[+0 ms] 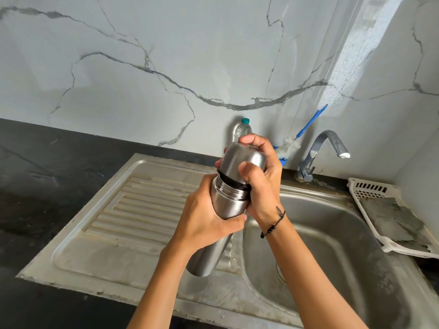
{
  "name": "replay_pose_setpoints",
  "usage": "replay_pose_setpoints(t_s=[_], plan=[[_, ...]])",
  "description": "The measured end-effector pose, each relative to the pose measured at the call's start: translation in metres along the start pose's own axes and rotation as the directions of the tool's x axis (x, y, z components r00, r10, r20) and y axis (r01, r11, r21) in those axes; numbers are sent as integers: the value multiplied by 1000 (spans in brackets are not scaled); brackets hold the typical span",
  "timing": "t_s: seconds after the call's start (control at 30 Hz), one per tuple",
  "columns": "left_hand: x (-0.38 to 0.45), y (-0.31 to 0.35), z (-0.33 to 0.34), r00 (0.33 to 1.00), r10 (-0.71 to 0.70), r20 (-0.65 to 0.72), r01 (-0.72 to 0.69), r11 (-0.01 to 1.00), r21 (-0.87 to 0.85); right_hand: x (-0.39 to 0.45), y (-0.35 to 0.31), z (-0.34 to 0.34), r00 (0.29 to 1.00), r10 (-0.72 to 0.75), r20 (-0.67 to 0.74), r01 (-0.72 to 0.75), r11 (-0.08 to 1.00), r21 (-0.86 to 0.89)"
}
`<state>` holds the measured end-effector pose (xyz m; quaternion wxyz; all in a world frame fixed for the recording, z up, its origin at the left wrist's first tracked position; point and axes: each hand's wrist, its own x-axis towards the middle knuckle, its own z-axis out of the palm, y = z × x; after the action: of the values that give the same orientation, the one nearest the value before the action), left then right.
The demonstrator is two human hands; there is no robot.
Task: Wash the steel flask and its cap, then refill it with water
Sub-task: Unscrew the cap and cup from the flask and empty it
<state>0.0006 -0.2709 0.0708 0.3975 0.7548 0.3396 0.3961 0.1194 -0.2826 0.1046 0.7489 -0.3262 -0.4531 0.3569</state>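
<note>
Hands hold the tall brushed-steel flask tilted above the stainless sink: left hand wraps its body, right hand grips the domed steel cap

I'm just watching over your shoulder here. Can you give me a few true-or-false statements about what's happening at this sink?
1. The right hand grips the cap of the steel flask. True.
2. The left hand rests flat on the drainboard. False: it holds the flask's body.
3. Water runs from the tap. False: no stream shows.
4. A blue-handled bottle brush stands behind the sink. True.
5. The flask lies in the basin. False: it is held above the sink.
</note>
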Motion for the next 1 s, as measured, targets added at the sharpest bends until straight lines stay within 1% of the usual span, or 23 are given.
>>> replay_pose_setpoints(t_s=[0.1, 0.17, 0.27, 0.3, 0.33, 0.37, 0.43, 0.5, 0.53, 0.57, 0.6, 0.63, 0.7, 0.77, 0.83, 0.9, 1.0], plan=[[2, -1, 0, 1000, 3, 0, -3, 1000, -2, 8, -2, 0, 999, -8, 31, 8, 1000, 22], [4, -3, 1, 1000, 1, -1, -1, 1000, 0, 15, -5, -1, 1000, 0, 1, 0, 994, 113], [6, -6, 0, 1000, -14, 7, 14, 1000, 9, 25, -6, -13, 989, 81, -121, -26, 917, 399], [6, -7, 0, 1000, -17, 10, 17, 1000, 15, 27, -3, -20, 976, 112, -187, -16, 892, 452], [7, -8, -1, 1000, -20, 9, 20, 1000, 23, 26, 2, -28, 958, 141, -250, -11, 889, 459], [7, -9, -3, 1000, -24, 2, 24, 999, 31, 23, 9, -33, 942, 164, -294, -25, 905, 425], [7, -10, -8, 999, -34, -22, 35, 998, 42, 10, 36, -43, 911, 192, -366, -92, 958, 272], [7, -11, -13, 998, -46, -51, 48, 998, 44, -9, 67, -51, 877, 221, -427, -231, 973, 29], [6, -13, -15, 996, -52, -65, 55, 997, 44, -19, 82, -54, 870, 238, -432, -318, 940, -121], [5, -14, -17, 995, -57, -77, 61, 997, 47, -29, 94, -56, 874, 254, -414, -387, 879, -278], [3, -16, -19, 994, -63, -88, 68, 996, 53, -38, 105, -57, 884, 270, -381, -427, 797, -427], [1, -17, -21, 993, -69, -96, 75, 995, 60, -46, 115, -58, 899, 277, -339, -430, 707, -562], [-5, -20, -25, 991, -78, -106, 86, 994, 68, -59, 131, -59, 929, 284, -238, -359, 528, -770], [-10, -22, -28, 990, -89, -114, 97, 993, 68, -68, 143, -60, 936, 317, -155, -279, 395, -875], [-15, -24, -32, 987, -98, -129, 107, 992, 66, -73, 152, -62, 926, 363, -107, -231, 319, -919], [-19, -26, -35, 983, -109, -144, 119, 991, 65, -78, 159, -63, 916, 395, -67, -192, 287, -938], [-22, -29, -39, 980, -117, -161, 129, 990, 64, -83, 164, -63, 918, 395, -34, -163, 297, -941]])
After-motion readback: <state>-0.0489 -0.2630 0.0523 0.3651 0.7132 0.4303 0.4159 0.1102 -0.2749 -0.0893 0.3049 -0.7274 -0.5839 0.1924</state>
